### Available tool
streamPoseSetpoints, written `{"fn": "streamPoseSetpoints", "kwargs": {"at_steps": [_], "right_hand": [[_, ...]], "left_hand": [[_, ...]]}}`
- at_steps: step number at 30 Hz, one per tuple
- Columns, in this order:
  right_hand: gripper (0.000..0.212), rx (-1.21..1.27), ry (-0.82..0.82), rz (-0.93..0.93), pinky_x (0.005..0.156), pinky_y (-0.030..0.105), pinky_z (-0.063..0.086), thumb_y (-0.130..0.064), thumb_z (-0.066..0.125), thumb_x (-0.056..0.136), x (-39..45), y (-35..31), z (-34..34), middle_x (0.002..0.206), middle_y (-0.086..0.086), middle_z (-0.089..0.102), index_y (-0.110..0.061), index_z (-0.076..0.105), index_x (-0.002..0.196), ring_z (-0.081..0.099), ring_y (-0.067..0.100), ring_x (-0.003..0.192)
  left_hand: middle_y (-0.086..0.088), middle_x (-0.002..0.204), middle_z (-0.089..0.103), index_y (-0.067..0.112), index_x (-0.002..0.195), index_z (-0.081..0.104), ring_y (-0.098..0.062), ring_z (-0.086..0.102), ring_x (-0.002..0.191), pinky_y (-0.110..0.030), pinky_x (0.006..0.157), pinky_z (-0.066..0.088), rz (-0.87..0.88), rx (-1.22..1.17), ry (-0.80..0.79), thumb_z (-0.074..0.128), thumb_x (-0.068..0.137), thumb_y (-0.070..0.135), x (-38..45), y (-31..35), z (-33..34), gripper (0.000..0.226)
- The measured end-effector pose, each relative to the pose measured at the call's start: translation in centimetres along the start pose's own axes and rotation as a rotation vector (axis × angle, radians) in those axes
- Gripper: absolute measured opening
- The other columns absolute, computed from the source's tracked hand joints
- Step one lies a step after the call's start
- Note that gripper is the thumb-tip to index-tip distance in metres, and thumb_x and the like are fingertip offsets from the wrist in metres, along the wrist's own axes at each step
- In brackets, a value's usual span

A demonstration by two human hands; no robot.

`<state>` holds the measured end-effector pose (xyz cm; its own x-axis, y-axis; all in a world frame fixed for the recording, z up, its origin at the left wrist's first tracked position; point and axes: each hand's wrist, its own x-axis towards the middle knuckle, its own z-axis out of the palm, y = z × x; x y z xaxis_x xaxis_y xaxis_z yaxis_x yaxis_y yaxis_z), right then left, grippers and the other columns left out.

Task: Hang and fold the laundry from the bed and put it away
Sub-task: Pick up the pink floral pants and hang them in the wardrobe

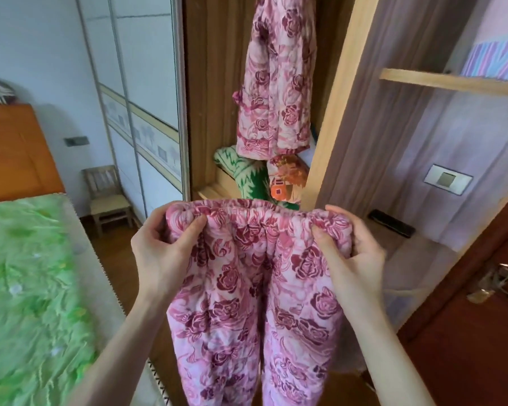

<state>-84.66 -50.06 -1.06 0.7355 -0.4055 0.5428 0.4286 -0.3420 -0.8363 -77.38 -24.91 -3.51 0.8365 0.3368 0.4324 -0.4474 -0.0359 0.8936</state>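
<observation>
Head view: both hands are holding up pink rose-printed quilted trousers (255, 288) by the elastic waistband, left hand (162, 253) grasping the left end, right hand (349, 253) the right, each grip clenched on fabric. Beyond, a matching quilted jacket (276, 83) is hanging in the open wooden wardrobe (211, 83), apparently on a hanger. Left is lying the green-covered bed (33, 288).

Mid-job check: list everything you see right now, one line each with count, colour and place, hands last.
quilted trousers: 1, pink rose print, held up by the waistband, centre
quilted jacket: 1, same pink print, hanging in the open wardrobe
folded blankets: 2, green-white and orange, wardrobe floor
bed cover: 1, green, on the bed at left
chair: 1, pale wood, beside the sliding door
shelf: 1, light wood, upper right
left hand: 1, grips the waistband's left end
right hand: 1, grips the waistband's right end
</observation>
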Motion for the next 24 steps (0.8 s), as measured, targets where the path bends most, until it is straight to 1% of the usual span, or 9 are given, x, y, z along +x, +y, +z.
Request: {"fn": "streamPoseSetpoints", "kwargs": {"at_steps": [2, 3, 6, 9, 13, 16, 20, 22, 24], "right_hand": [[0.034, 0.004, -0.061, -0.015, 0.098, 0.018, 0.052, -0.017, 0.079, 0.091, 2.4, 0.7, 2.1, 0.115, -0.015, 0.075, -0.023, 0.071, 0.123, 0.069, 0.002, 0.113], [0.034, 0.001, -0.097, -0.025, 0.096, 0.015, 0.051, -0.017, 0.079, 0.091, 3.6, 1.1, 3.3, 0.115, -0.017, 0.075, -0.022, 0.071, 0.123, 0.068, 0.001, 0.113], [0.034, -0.013, -0.152, -0.068, 0.099, 0.019, 0.052, -0.016, 0.079, 0.091, 6.8, 2.5, 6.7, 0.116, -0.015, 0.075, -0.018, 0.071, 0.124, 0.068, 0.003, 0.115], [0.033, -0.013, -0.159, -0.093, 0.099, 0.02, 0.052, -0.016, 0.08, 0.091, 9.4, 4.2, 10.1, 0.116, -0.015, 0.074, -0.017, 0.072, 0.123, 0.068, 0.004, 0.115], [0.034, 0.042, -0.203, -0.092, 0.094, 0.009, 0.047, -0.019, 0.079, 0.092, 12.9, 6.0, 14.7, 0.118, -0.017, 0.072, -0.019, 0.071, 0.125, 0.065, -0.005, 0.113], [0.031, 0.084, -0.257, -0.107, 0.098, 0.012, 0.048, -0.019, 0.078, 0.094, 15.4, 6.4, 17.8, 0.12, -0.012, 0.072, -0.018, 0.07, 0.124, 0.064, -0.004, 0.115], [0.032, 0.179, -0.295, -0.126, 0.094, 0.005, 0.044, -0.019, 0.077, 0.094, 18.8, 5.8, 22.7, 0.117, -0.02, 0.07, -0.017, 0.071, 0.125, 0.062, -0.011, 0.112], [0.031, 0.23, -0.309, -0.148, 0.095, 0.008, 0.045, -0.02, 0.077, 0.095, 20.4, 5.3, 25.2, 0.119, -0.015, 0.071, -0.017, 0.07, 0.125, 0.063, -0.007, 0.114], [0.03, 0.281, -0.32, -0.149, 0.096, 0.011, 0.048, -0.02, 0.076, 0.095, 21.9, 5.0, 27.8, 0.118, -0.009, 0.072, -0.016, 0.07, 0.123, 0.065, -0.002, 0.113]], "left_hand": [[0.012, 0.092, 0.077, 0.031, 0.102, 0.074, -0.008, 0.074, 0.089, -0.03, 0.083, 0.061, 0.009, 0.011, 0.043, 0.089, 0.082, 0.029, 2.2, -0.9, 0.3, 0.025], [0.011, 0.092, 0.077, 0.03, 0.102, 0.074, -0.009, 0.074, 0.089, -0.031, 0.083, 0.061, 0.014, 0.017, 0.067, 0.089, 0.082, 0.029, 3.3, -1.4, 0.5, 0.025], [0.011, 0.093, 0.077, 0.031, 0.102, 0.073, -0.011, 0.074, 0.09, -0.032, 0.083, 0.061, 0.035, 0.032, 0.13, 0.089, 0.082, 0.028, 6.8, -2.8, 0.9, 0.026], [0.013, 0.092, 0.077, 0.029, 0.103, 0.074, -0.008, 0.074, 0.089, -0.027, 0.083, 0.061, 0.05, 0.082, 0.167, 0.091, 0.08, 0.026, 9.9, -3.8, 1.0, 0.029], [0.007, 0.096, 0.078, 0.019, 0.11, 0.075, -0.009, 0.075, 0.089, -0.027, 0.08, 0.062, 0.074, 0.118, 0.2, 0.09, 0.08, 0.025, 13.7, -5.3, 0.3, 0.034], [0.006, 0.096, 0.078, 0.017, 0.111, 0.075, -0.007, 0.076, 0.088, -0.022, 0.077, 0.061, 0.08, 0.138, 0.259, 0.09, 0.08, 0.024, 15.6, -5.6, -0.7, 0.035], [0.009, 0.093, 0.078, 0.017, 0.109, 0.075, -0.006, 0.075, 0.087, -0.021, 0.076, 0.06, 0.121, 0.183, 0.324, 0.089, 0.081, 0.021, 18.2, -4.7, -2.9, 0.031], [0.015, 0.09, 0.077, 0.02, 0.107, 0.074, -0.002, 0.073, 0.084, -0.017, 0.073, 0.058, 0.145, 0.217, 0.359, 0.088, 0.082, 0.02, 19.7, -4.3, -4.2, 0.029], [0.016, 0.091, 0.077, 0.022, 0.107, 0.074, -0.001, 0.073, 0.084, -0.015, 0.073, 0.057, 0.161, 0.251, 0.387, 0.089, 0.082, 0.022, 20.9, -4.1, -5.3, 0.029]]}}
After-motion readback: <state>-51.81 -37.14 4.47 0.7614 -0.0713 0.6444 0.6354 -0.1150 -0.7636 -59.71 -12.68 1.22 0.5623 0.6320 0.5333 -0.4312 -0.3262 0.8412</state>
